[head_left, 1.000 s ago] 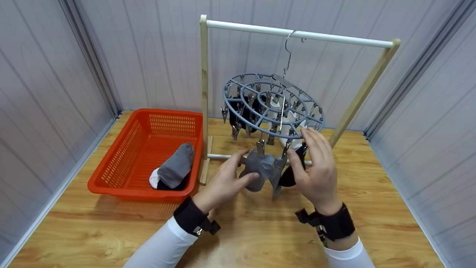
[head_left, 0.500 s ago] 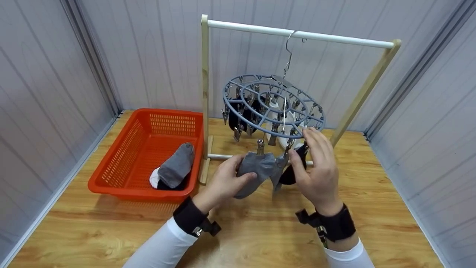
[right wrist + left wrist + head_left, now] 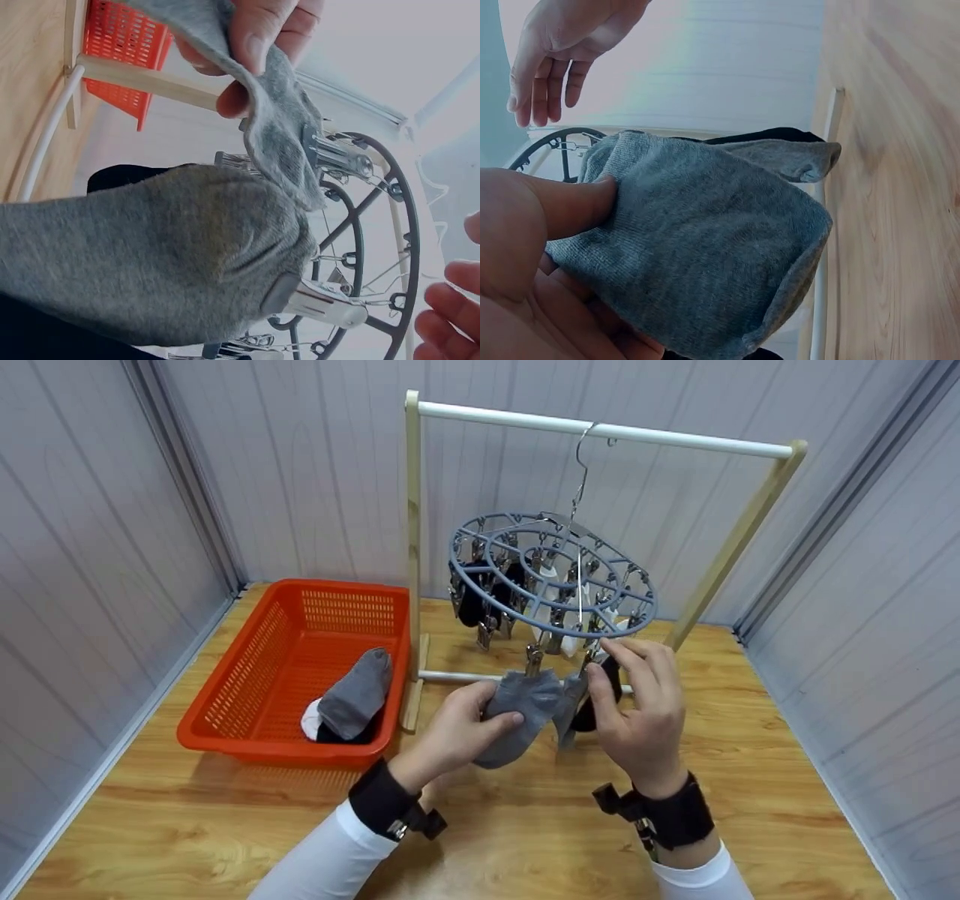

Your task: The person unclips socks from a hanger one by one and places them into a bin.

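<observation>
A grey sock (image 3: 536, 697) hangs by its cuff from a metal clip (image 3: 534, 660) on the round grey clip hanger (image 3: 525, 620). My left hand (image 3: 469, 727) pinches this sock, thumb on the near face and fingers behind, as the left wrist view shows. Beside it hangs a second grey sock (image 3: 187, 247) from another clip (image 3: 322, 301). Just right of that sock is my right hand (image 3: 641, 720), fingers loosely bent and apart from the clips in the right wrist view. A black sock (image 3: 602, 705) hangs behind it, partly covered.
An orange basket (image 3: 225, 746) at left holds a grey sock (image 3: 356, 697) over black and white ones. The hanger hooks onto a white rail (image 3: 510, 415) between wooden posts (image 3: 413, 547). More black and white socks hang at the hanger's back. Pale walls enclose the table.
The hanger has turned slightly, its front clips shifting right. More of the held sock shows below my left thumb. My right fingertips have dropped a little from the hanger's rim.
</observation>
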`<state>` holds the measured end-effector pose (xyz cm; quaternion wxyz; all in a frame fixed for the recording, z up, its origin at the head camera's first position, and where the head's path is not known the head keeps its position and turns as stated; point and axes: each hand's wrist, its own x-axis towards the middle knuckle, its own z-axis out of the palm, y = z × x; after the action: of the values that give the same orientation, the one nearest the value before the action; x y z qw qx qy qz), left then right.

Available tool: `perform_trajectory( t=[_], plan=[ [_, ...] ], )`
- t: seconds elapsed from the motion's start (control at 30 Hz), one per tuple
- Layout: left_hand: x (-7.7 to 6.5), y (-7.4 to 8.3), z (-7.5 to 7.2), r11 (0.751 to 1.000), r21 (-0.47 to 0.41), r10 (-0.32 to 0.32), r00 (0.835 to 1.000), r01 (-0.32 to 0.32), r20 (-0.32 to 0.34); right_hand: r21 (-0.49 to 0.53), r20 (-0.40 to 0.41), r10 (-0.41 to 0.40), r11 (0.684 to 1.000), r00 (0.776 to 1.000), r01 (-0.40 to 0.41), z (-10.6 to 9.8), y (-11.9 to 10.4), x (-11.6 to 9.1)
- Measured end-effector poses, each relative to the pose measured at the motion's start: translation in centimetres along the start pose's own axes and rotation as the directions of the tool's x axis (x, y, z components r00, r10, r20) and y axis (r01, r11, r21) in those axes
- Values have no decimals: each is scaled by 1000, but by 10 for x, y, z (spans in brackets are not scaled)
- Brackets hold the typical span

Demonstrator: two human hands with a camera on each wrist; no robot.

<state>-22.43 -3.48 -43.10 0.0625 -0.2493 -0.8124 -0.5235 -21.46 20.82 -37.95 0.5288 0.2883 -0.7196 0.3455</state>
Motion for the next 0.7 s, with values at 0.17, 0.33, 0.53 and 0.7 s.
perform_trajectory(
  t=[0.17,0.33,0.53,0.7],
  plan=[
    [-1,3,0,1000,-14,10,1000,-10,19,26,73,-5,1000,997,4,3,-1,-2],
    [-1,5,1,999,-38,18,999,-17,37,23,144,8,1000,989,-12,6,-1,-5],
    [-2,7,3,997,-72,31,998,-27,62,17,191,11,1000,982,-15,9,-1,-10],
    [-4,10,4,995,-92,44,995,-36,88,14,258,60,998,964,-66,10,0,-15]
  ],
)
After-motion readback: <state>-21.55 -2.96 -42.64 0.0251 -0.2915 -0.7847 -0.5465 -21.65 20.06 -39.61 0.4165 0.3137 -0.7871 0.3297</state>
